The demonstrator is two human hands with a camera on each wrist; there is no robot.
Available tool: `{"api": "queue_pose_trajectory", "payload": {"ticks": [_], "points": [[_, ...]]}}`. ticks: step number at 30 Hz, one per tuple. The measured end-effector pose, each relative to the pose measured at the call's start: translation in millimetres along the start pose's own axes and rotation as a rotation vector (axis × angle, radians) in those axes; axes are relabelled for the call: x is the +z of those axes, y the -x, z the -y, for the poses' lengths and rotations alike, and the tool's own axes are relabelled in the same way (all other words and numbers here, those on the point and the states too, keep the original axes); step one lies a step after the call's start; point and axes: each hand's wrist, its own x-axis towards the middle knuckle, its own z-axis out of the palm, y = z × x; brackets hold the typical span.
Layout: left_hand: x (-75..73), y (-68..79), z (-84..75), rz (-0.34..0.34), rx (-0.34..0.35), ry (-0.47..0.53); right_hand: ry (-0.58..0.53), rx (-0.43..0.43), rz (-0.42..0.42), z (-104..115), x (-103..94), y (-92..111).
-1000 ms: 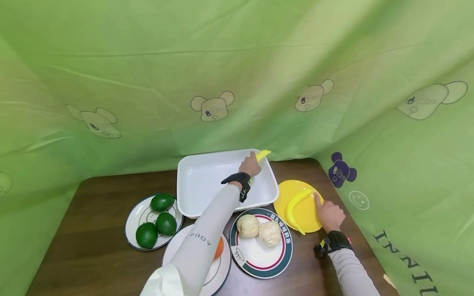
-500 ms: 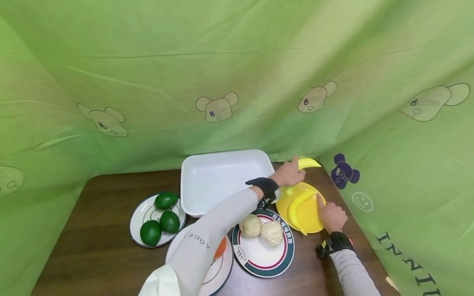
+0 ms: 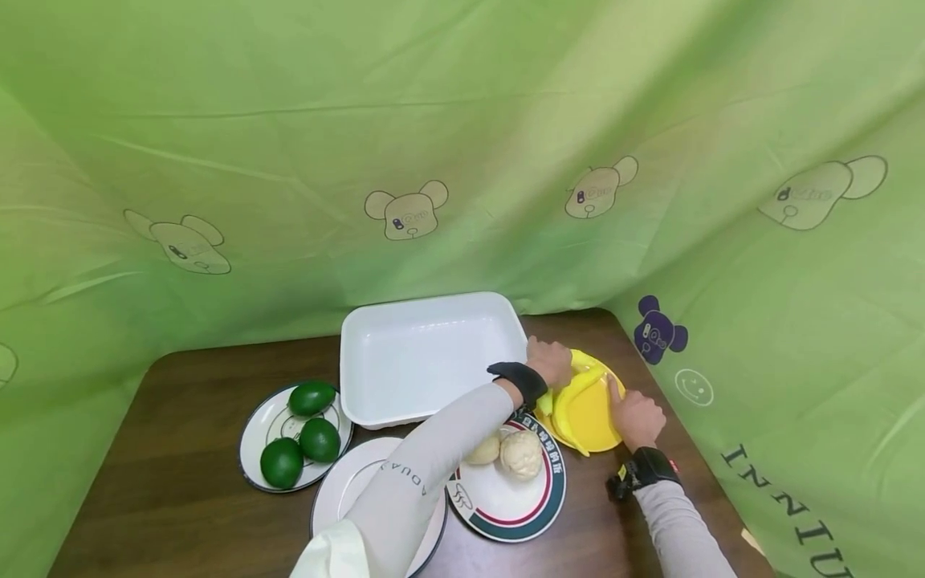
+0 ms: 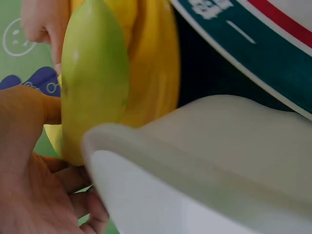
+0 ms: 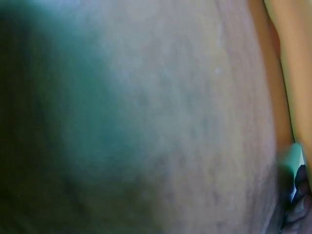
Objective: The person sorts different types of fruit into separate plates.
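Note:
My left hand (image 3: 551,365) is low over the left side of the yellow plate (image 3: 598,417), gripping a banana. In the left wrist view this banana (image 4: 95,73) looks yellow-green, with thumb and fingers about its end beside the tray corner. A second yellow banana (image 3: 571,401) lies curved on the plate, close by the held one. My right hand (image 3: 637,419) holds the plate's right rim, thumb laid over the edge; its other fingers are partly hidden. The right wrist view is mostly blurred.
A white rectangular tray (image 3: 426,361) stands at the back middle. Front of it, a green-rimmed plate (image 3: 506,518) bears pale round vegetables. A white plate (image 3: 347,482) lies partly under my left sleeve. Another plate (image 3: 253,449) at left carries several green fruits (image 3: 319,440).
My left hand has carried the banana from above the tray rightwards, then down to the yellow plate. My right hand has stayed at the plate's rim.

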Motion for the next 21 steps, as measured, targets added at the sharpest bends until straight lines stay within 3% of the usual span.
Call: {"api": "queue_pose_trajectory", "payload": {"ticks": [7,13,18,21], "points": [[1.4,-1.2,8.0,0.026,0.009,-0.024,0.004,-0.02,0.016,9,-3.3,-6],[-4.4,8.0,30.3,-0.056,0.084,0.071,-0.004,-0.058,0.107,6,-10.2,-15],[-16.4,38.5,72.2,-0.147,0.203,0.276,0.007,-0.042,0.242,-4,-35.2,-9],[-21.9,63.6,109.7,-0.239,0.211,0.323,-0.007,-0.021,0.225,-6,-52.5,-4]]}}
